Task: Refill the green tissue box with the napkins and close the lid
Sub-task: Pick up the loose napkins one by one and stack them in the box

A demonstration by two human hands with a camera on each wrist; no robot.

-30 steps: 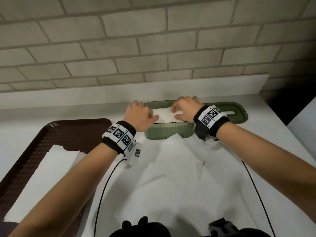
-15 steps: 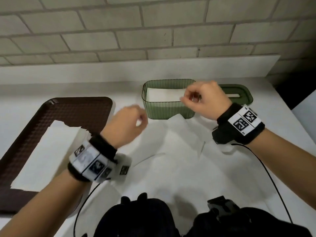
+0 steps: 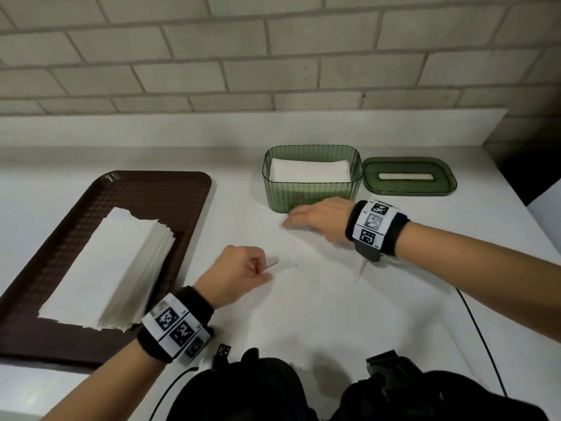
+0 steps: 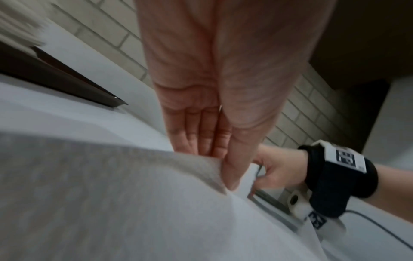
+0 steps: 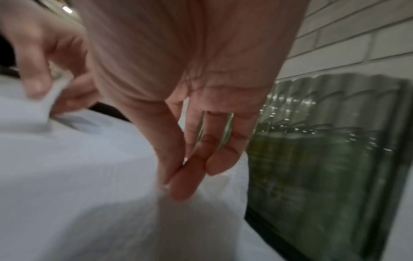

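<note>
One green tissue box [image 3: 311,189] stands open at about one o'clock on the white counter [image 3: 236,165], close to the brick wall [image 3: 273,56], with a flat layer of white napkins [image 3: 309,169] lying inside it. Its green lid [image 3: 409,177], slot up, lies flat on the counter just beside the box at its three o'clock side. Directly in front of the box, toward six o'clock, a large loose napkin sheet [image 3: 303,299] is spread across the counter.

The right hand [image 3: 321,218] reaches over the far edge of that sheet, just in front of the box wall; in the right wrist view its thumb and fingertips [image 5: 183,185] come together at the paper, though blur leaves it unclear whether they actually pinch it. The left hand [image 3: 239,273], nearer the middle of the counter, has its fingers curled and pinches a raised corner of the sheet between thumb and fingers, which the left wrist view confirms [image 4: 223,159].

At nine o'clock a brown tray [image 3: 91,214] carries a thick stack of folded napkins [image 3: 112,268]. Both wrists wear black bands with printed marker squares.
</note>
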